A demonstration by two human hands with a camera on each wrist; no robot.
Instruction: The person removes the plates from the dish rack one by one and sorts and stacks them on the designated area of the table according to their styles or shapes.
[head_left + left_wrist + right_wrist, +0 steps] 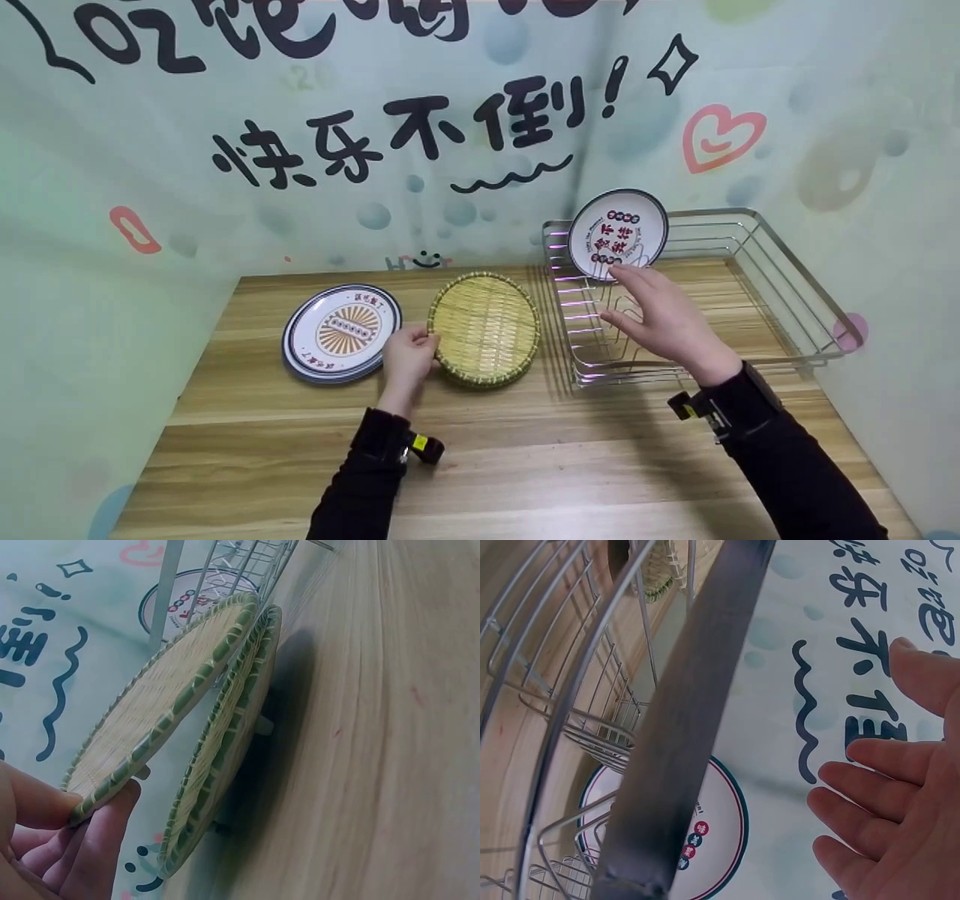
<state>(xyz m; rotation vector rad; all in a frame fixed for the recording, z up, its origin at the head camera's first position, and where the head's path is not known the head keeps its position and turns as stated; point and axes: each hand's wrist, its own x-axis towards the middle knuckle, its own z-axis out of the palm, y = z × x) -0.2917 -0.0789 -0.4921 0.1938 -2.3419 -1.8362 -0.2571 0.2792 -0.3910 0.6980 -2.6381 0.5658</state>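
Observation:
My left hand [409, 364] pinches the near-left rim of a round woven bamboo tray [486, 326] between thumb and fingers. In the left wrist view this upper tray [161, 701] is tilted up at the held edge, and a second bamboo tray [225, 754] lies beneath it, close to it at the far end. My right hand [671, 322] is held above the wire dish rack [787, 281], fingers extended with nothing in them. A white plate [619, 234] with a dark rim and red lettering stands upright at the rack's back left.
Left of the trays, white plates with blue rims [345, 330] lie stacked on the wooden table [487, 465]. A printed cloth wall [420, 225] rises right behind the table. The rack's flat metal rim [682, 690] crosses the right wrist view.

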